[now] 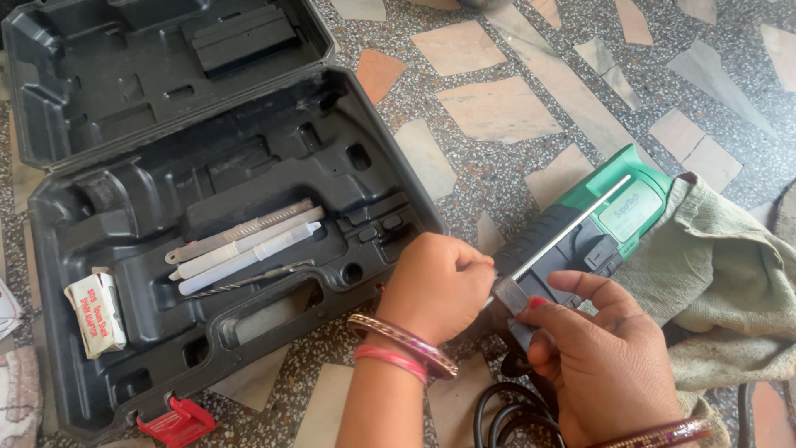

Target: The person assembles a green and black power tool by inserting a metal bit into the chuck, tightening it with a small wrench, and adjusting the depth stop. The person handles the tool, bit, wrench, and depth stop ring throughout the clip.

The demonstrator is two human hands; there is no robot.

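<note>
A green and black power drill lies on the floor, resting partly on a greyish cloth. A thin metal rod runs along its top. My left hand, with bangles at the wrist, is closed at the rod's near end, against a grey clamp piece. My right hand grips the drill's black handle just below that clamp, thumb over the body. The drill's black cord coils under my hands.
An open black moulded tool case lies to the left, holding several drill bits in plastic sleeves, a small white box, and a red latch at its front. The floor is speckled stone with pink and beige chips.
</note>
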